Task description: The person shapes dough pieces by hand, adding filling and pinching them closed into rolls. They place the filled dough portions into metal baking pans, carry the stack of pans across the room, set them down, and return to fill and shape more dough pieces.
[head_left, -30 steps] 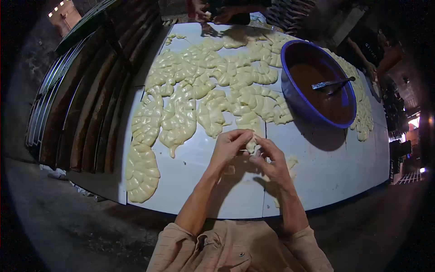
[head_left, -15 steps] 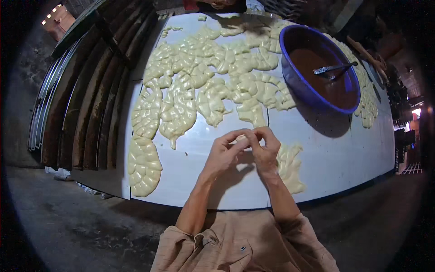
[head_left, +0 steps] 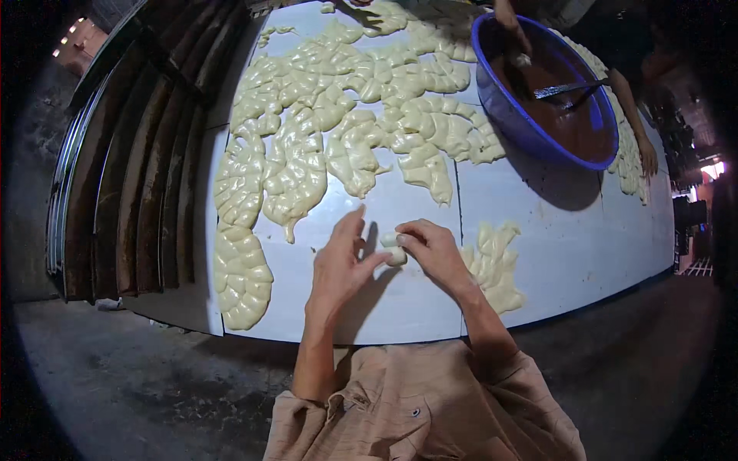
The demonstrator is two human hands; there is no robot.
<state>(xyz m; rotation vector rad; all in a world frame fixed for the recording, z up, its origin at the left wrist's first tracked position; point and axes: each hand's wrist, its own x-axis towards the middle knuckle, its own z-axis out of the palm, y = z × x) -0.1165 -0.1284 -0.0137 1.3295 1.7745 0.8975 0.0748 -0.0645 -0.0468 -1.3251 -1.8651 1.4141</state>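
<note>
Head view: the right hand (head_left: pixel 437 251) pinches pale dough (head_left: pixel 397 256) beside the thumb of the spread left hand (head_left: pixel 338 266). It seems light, soft; better hold its sides gently.

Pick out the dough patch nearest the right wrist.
The patch right of the right hand, alone on the near side of the bowl; the others are all farther away.

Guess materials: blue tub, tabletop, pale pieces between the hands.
Blue tub: probably plastic; smooth, evenly coloured, mild sheen.
Tabletop: white, satin, possibly tile or laminate; straight seams, soft reflections.
Pale pieces: probably dough; smooth, rounded, matte-looking, too small for certainty.
</note>
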